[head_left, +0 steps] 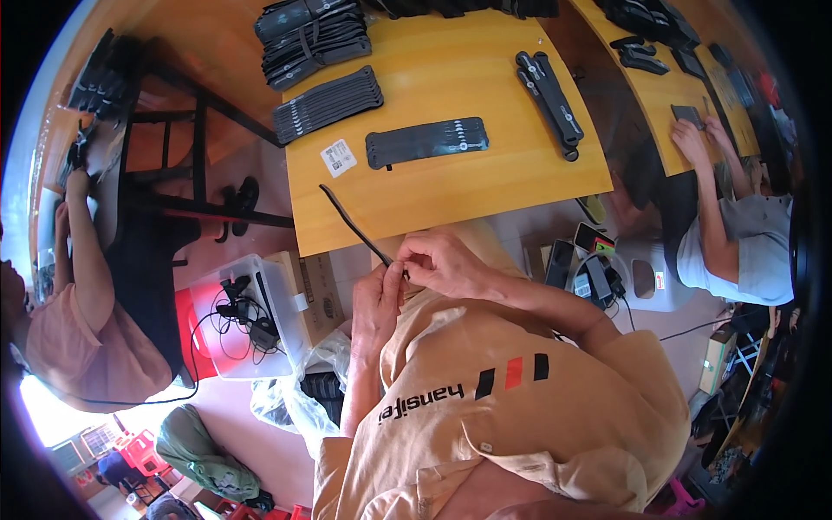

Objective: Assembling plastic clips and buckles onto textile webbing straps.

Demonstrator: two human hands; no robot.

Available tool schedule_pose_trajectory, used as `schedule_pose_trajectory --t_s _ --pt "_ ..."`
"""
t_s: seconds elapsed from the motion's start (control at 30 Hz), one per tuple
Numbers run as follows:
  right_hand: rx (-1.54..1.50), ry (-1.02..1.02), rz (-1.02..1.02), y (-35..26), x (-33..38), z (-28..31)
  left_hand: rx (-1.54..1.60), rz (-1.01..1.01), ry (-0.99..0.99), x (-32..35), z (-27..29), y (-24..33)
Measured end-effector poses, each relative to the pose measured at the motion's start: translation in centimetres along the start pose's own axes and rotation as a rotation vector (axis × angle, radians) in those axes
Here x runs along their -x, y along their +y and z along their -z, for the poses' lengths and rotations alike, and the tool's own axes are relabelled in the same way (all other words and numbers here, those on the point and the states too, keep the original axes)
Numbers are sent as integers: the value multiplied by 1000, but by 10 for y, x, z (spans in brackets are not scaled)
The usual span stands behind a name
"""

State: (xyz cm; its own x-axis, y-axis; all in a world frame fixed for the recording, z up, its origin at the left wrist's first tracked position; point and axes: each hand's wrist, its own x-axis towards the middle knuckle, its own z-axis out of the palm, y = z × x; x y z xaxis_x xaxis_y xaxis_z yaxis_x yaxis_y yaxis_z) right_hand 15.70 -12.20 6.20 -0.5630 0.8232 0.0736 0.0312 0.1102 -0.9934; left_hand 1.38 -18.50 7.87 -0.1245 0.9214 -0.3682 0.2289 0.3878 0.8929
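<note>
A thin black strap (351,224) runs from my fingers up to the near edge of the yellow table (451,195), its free end lying over the tabletop. My left hand (378,302) pinches its lower end in front of my body. Right beside it, my right hand (444,263) is closed with fingertips at the same end; a small dark bit shows between the two hands. Beyond them on the table lies a flat, overlapping set of black straps (425,144). A similar fanned set (329,104) is at its left, near a white printed label (338,158).
A tall pile of black straps (314,43) stands at the far left of the table, folded black straps (550,104) at its right. Bins with cables (251,334) and devices (646,277) flank me. Co-workers sit at left (95,334) and right (737,243).
</note>
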Motion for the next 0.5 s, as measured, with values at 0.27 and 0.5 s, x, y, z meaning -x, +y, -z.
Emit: schedule_pose_trajectory --t_s 0.27,0.5 --pt "40 -121 -56 -16 -4 9 -126 -40 -125 2 11 21" --pt "211 25 255 -19 -9 6 27 -44 -24 5 13 22"
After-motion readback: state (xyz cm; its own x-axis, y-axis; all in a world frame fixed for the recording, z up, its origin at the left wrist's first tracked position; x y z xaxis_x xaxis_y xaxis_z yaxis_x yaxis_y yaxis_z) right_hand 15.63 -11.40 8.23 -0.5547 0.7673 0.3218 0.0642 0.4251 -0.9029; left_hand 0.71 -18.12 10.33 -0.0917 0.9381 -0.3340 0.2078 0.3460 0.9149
